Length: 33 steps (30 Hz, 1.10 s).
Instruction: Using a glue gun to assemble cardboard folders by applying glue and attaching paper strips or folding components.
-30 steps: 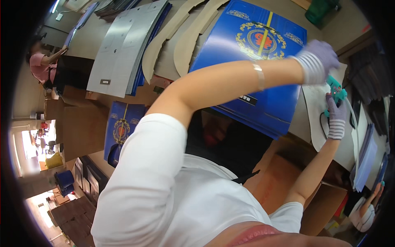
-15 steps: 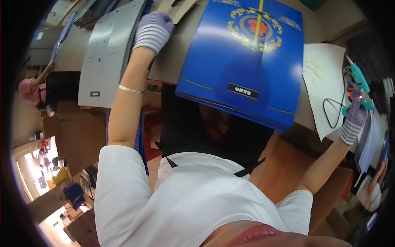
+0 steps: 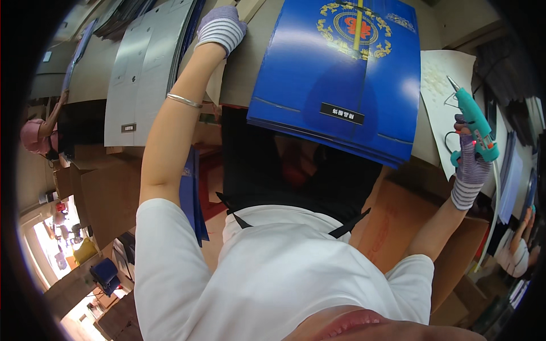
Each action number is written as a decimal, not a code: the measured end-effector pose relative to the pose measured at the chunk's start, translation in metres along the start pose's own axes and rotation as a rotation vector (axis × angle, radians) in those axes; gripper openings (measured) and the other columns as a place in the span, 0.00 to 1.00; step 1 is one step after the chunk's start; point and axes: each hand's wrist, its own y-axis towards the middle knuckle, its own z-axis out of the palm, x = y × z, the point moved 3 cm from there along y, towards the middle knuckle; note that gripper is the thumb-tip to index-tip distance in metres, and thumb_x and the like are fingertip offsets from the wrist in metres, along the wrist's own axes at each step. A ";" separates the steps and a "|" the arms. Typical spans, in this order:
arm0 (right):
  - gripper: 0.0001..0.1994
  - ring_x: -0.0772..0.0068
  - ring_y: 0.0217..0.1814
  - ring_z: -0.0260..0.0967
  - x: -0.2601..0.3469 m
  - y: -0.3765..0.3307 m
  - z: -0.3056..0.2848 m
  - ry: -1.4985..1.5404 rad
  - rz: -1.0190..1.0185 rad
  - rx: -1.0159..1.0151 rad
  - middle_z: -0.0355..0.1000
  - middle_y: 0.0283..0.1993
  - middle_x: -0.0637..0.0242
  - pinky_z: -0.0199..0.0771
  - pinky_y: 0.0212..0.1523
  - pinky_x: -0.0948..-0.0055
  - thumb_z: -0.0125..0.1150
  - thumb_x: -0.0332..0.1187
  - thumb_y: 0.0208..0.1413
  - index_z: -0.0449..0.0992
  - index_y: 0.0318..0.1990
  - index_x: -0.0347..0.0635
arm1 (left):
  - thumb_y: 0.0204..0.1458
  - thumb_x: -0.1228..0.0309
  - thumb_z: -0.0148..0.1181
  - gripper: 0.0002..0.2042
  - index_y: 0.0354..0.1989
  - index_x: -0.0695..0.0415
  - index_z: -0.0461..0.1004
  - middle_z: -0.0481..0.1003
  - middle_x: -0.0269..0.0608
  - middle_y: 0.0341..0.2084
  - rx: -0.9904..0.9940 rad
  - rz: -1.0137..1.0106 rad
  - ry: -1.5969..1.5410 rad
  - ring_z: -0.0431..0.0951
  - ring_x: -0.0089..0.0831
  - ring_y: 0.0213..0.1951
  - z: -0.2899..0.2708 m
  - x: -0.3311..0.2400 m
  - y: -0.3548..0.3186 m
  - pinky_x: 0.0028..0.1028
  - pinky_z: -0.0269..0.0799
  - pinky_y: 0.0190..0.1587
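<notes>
My left hand [image 3: 221,28], in a grey-and-white striped knit glove, is closed at the far side of the table. A pale cardboard strip [image 3: 215,84] sticks out below it beside my wrist; the fingers around it are partly hidden. My right hand [image 3: 472,162], gloved alike, grips a teal hot glue gun [image 3: 475,117], nozzle pointing up and away, with a small red light at its grip. Between the hands lies a stack of flat blue printed boards [image 3: 301,85] with a gold-and-red round emblem, a yellow line and a black label.
Grey boards [image 3: 139,74] are stacked on the left. A white sheet [image 3: 435,91] with glue spots lies right of the blue stack. A white cord [image 3: 496,199] trails from the glue gun. Other people [image 3: 38,135] work at far left and far right.
My left hand has shifted slightly right and away, and the pale strip now shows beside my wrist. My right hand has brought the glue gun left, nearer the blue stack.
</notes>
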 end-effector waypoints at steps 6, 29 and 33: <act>0.16 0.85 0.34 0.72 -0.009 -0.002 0.009 0.149 -0.095 0.051 0.80 0.42 0.65 0.60 0.24 0.86 0.67 0.34 0.57 0.78 0.50 0.37 | 0.49 0.59 0.62 0.13 0.38 0.53 0.83 0.81 0.49 0.37 -0.054 -0.082 0.038 0.81 0.46 0.43 -0.014 -0.009 0.003 0.40 0.75 0.51; 0.16 0.84 0.33 0.71 -0.020 0.005 0.007 0.095 -0.119 0.015 0.79 0.40 0.66 0.67 0.31 0.83 0.68 0.33 0.56 0.79 0.50 0.38 | 0.40 0.69 0.66 0.06 0.21 0.59 0.80 0.76 0.47 0.17 -0.548 0.217 -0.356 0.77 0.36 0.20 -0.138 -0.009 -0.041 0.30 0.73 0.28; 0.16 0.85 0.32 0.70 -0.021 0.003 0.011 0.133 -0.037 0.009 0.79 0.39 0.65 0.67 0.32 0.82 0.69 0.32 0.55 0.79 0.50 0.38 | 0.40 0.72 0.63 0.03 0.21 0.57 0.78 0.75 0.47 0.18 -0.578 0.497 -0.360 0.77 0.42 0.23 -0.108 -0.056 -0.073 0.34 0.72 0.28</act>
